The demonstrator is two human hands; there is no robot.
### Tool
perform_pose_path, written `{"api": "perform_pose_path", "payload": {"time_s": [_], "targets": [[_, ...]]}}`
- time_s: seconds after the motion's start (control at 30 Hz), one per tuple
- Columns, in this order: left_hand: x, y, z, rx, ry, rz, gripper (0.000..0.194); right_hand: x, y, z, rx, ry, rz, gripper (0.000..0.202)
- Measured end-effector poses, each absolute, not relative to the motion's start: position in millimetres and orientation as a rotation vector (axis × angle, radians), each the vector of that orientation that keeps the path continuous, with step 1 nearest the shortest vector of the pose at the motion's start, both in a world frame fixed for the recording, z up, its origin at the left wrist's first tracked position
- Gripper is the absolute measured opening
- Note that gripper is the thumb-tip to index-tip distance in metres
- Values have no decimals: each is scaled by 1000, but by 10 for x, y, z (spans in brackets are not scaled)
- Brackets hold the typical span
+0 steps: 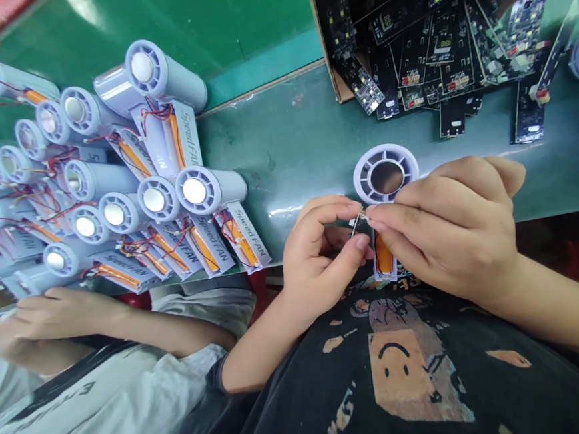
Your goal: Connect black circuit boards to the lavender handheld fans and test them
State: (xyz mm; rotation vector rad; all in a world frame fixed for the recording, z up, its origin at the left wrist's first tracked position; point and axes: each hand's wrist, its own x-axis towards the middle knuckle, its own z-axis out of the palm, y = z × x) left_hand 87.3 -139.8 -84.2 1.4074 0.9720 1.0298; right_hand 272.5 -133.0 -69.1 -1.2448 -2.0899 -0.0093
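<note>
My left hand [317,255] pinches a small circuit board [356,224], seen nearly edge-on between thumb and forefinger. At the board's upper end the fingertips of my right hand [456,230] are closed on a tiny pale piece, probably a wire connector, which is largely covered by the fingers. Beneath both hands lies a lavender handheld fan body [385,162] with a round, slotted end. Its open handle shows an orange battery [384,256]. My right hand hides part of the fan body.
Several similar fan bodies [212,189] with orange batteries and loose wires crowd the left side of the green table [283,137]. A cardboard box [328,40] at the back right spills black circuit boards [437,51]. At lower left sits another person, forearms [77,320] near the table edge.
</note>
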Motion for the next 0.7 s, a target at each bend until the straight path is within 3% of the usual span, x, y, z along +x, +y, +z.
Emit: {"api": "perform_pose_path", "payload": {"time_s": [0.27,0.7], "targets": [[887,-1417,-875,1400,967,1084,25,2745,-1317,-741,-1250,-2067,109,11],[900,-1439,-894,1513,925,1117,25,2816,-1232,-617,-1294,-1832,881,6]]}}
